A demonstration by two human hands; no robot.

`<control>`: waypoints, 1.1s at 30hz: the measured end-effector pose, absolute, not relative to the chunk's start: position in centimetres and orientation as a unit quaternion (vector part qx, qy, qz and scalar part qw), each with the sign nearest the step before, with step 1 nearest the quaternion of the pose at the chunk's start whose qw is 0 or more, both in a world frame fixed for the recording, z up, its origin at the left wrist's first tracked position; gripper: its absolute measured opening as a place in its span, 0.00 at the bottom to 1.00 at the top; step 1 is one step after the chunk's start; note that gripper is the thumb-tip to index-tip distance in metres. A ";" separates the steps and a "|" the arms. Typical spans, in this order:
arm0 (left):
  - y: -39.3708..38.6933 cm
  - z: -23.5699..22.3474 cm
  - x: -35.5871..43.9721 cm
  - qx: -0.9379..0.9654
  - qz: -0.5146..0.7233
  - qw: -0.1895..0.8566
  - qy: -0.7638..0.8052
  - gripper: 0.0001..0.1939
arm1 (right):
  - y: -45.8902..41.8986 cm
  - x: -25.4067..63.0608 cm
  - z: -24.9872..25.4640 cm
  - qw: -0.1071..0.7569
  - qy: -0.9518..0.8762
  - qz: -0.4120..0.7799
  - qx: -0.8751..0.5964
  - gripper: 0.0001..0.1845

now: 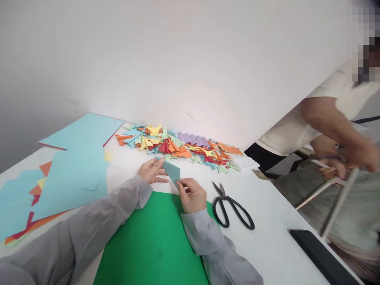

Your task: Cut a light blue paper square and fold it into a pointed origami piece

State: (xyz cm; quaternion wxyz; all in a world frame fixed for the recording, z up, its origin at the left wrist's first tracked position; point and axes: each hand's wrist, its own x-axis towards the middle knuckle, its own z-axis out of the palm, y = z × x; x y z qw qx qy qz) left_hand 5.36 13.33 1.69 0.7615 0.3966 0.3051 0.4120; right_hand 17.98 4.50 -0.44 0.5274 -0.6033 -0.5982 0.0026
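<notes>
Between my hands, raised over the far edge of a green sheet (154,237), is a small piece of light blue paper (172,171). My left hand (152,171) pinches its upper left corner between thumb and finger, the other fingers spread. With thumb and fingertips, my right hand (192,194) grips the lower right edge. Whether the paper has a fold in it, I cannot tell. Black-handled scissors (227,206) lie to the right of my right hand, blades slightly apart. Beyond my hands spreads a heap of folded paper planes (166,145) in several colours.
Light blue sheets (74,174) lie at the left, with another stack (83,128) behind them against the wall. A white packet (245,163) sits beyond the scissors. A dark flat object (317,253) rests by the right table edge. Past that edge, another person's hands (335,168) work over a light rod.
</notes>
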 end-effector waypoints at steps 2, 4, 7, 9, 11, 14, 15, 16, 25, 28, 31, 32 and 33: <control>13.4 1.6 5.3 0.393 0.398 0.770 0.307 0.21 | 4.6 18.1 -0.5 0.522 -0.610 -0.004 -0.595 0.09; 13.5 1.5 5.3 0.387 0.389 0.776 0.310 0.19 | 4.6 18.1 -0.5 0.519 -0.618 -0.001 -0.591 0.09; 13.6 1.5 5.2 0.382 0.381 0.784 0.307 0.17 | 4.6 18.0 -0.7 0.509 -0.624 0.007 -0.593 0.09; 13.7 1.6 5.1 0.379 0.378 0.787 0.308 0.18 | 4.6 18.0 -0.9 0.498 -0.631 0.005 -0.594 0.09; 13.7 1.6 5.0 0.376 0.376 0.790 0.307 0.18 | 4.5 17.9 -0.9 0.492 -0.637 0.000 -0.593 0.09; 13.7 1.6 5.0 0.380 0.370 0.794 0.297 0.17 | 4.5 17.8 -0.8 0.499 -0.633 0.007 -0.592 0.09; 13.6 1.6 5.0 0.382 0.367 0.795 0.296 0.17 | 4.5 17.7 -0.8 0.505 -0.630 0.016 -0.590 0.09; 13.6 1.7 5.0 0.385 0.365 0.794 0.296 0.16 | 4.5 17.6 -0.7 0.509 -0.629 0.027 -0.587 0.10; 13.8 1.7 4.9 0.364 0.334 0.820 0.288 0.12 | 4.6 17.8 -0.6 0.523 -0.637 0.079 -0.561 0.15; 13.9 1.4 4.8 0.353 0.326 0.835 0.267 0.13 | 4.6 17.9 -0.7 0.530 -0.604 0.115 -0.584 0.18; 13.9 1.2 4.7 0.352 0.318 0.845 0.248 0.15 | 4.5 17.8 -0.3 0.534 -0.559 0.150 -0.616 0.21; 13.9 1.2 4.6 0.354 0.315 0.846 0.242 0.15 | 4.4 17.7 -0.1 0.537 -0.545 0.162 -0.623 0.22; 13.9 1.2 4.6 0.359 0.313 0.847 0.238 0.16 | 4.3 17.7 0.0 0.539 -0.535 0.172 -0.628 0.22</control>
